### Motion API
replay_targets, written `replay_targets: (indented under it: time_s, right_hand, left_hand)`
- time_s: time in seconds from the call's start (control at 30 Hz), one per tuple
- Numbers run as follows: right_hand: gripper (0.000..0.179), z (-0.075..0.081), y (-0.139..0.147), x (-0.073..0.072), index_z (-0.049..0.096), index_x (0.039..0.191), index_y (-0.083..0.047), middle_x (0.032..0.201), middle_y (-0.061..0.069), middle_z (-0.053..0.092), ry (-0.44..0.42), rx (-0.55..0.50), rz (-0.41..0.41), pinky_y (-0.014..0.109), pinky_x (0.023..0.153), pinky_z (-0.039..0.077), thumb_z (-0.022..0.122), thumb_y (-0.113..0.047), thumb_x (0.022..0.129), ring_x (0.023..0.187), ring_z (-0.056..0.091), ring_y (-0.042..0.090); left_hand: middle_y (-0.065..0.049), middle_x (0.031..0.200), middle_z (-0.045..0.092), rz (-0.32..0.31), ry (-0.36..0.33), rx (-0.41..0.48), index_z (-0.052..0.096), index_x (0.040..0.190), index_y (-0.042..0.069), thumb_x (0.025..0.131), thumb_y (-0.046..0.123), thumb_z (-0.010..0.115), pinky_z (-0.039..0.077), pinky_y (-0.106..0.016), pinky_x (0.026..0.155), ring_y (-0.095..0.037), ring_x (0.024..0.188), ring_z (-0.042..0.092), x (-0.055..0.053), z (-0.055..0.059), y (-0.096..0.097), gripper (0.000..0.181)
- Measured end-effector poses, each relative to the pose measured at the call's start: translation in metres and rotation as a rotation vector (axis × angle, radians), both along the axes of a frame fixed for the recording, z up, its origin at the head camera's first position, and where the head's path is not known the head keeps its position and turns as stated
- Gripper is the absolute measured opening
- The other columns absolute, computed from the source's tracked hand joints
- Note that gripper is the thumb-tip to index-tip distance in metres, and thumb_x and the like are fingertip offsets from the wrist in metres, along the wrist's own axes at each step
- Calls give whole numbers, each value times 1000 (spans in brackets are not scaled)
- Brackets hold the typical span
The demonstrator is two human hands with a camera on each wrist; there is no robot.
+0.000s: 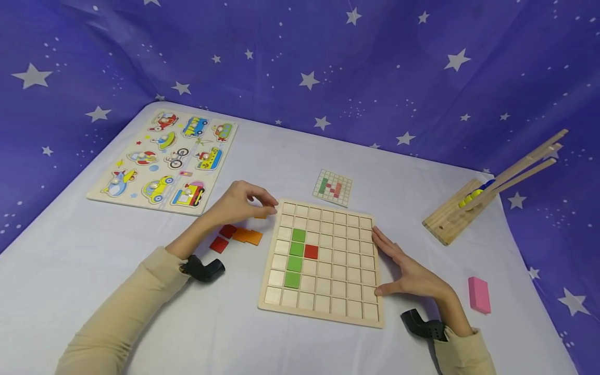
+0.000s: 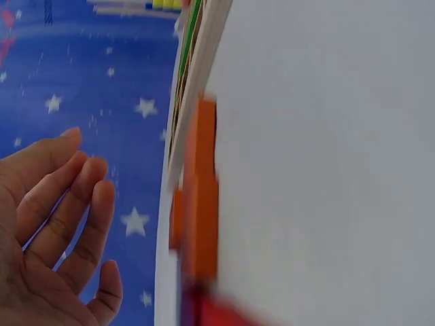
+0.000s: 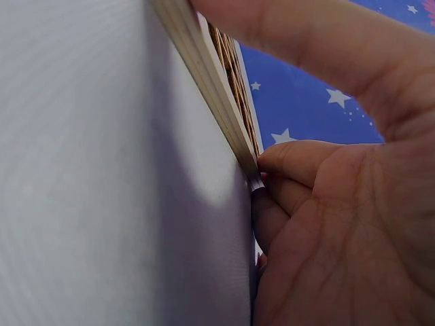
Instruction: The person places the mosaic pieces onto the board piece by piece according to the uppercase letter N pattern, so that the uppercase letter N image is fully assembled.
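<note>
Four square green tiles (image 1: pixel 294 263) in a gridded wooden board (image 1: pixel 339 272), left hand (image 1: pixel 239 202) relaxed, right hand (image 1: pixel 413 276) spread against its edge.

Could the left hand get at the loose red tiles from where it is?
Probably yes: the left hand looks empty, and the loose red tiles lie close by, with nothing visible blocking the way.

The right hand (image 1: pixel 411 277) touches the board (image 1: pixel 339 272) (gridded)
</note>
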State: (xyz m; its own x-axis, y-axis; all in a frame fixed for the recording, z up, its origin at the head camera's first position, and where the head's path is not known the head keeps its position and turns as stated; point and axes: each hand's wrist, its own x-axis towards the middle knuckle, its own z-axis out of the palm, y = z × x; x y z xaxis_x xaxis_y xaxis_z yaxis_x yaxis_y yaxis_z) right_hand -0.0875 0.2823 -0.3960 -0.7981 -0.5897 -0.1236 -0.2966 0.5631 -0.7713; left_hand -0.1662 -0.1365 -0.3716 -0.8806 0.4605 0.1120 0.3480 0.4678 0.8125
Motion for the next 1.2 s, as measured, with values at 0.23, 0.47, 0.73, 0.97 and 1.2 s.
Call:
replay_targets:
  time_s: [0.23, 0.47, 0.73, 0.97, 1.2]
  right_hand:
    - [118, 0, -1, 0, 11, 155, -8, 163, 7, -4, -9, 12, -7, 29, 116, -12, 88, -25, 66, 149, -7, 30]
    - [118, -1, 1, 2, 11, 155, -8, 163, 8, -4, -9, 10, -11, 35, 117, -13, 87, -24, 66, 149, -7, 29]
    - [117, -2, 1, 2, 12, 155, -8, 163, 9, -4, 1, 9, -15, 60, 113, -11, 87, -25, 66, 149, -7, 31]
    - [116, -1, 0, 1, 13, 154, -7, 163, 9, -3, -1, 10, -13, 55, 115, -11, 87, -24, 67, 148, -6, 36]
    - [115, -1, 0, 0, 12, 154, -7, 163, 10, -4, 5, 21, -5, 67, 110, -9, 86, -25, 68, 150, -7, 25]
  left_hand:
    - [-2, 96, 75, 65, -95, -30, 76, 98, 11, 81, 27, 77, 45, -28, 80, -13, 89, 60, 0, -3, -40, 23]
    - [-7, 93, 74, -38, -228, -26, 74, 99, 6, 80, 19, 78, 49, -22, 76, -9, 81, 65, -1, -11, -67, 23]
    - [-5, 91, 74, -160, -283, -112, 75, 96, 7, 76, 10, 79, 49, -22, 75, -12, 80, 65, -2, -13, -78, 22]
    - [0, 90, 72, -223, -251, -168, 76, 94, 12, 73, 7, 80, 47, -23, 74, -14, 81, 61, 0, -11, -79, 23]
    - [1, 88, 70, -259, -232, -191, 76, 94, 13, 73, 7, 80, 45, -22, 70, -13, 77, 55, 0, -10, -79, 23]
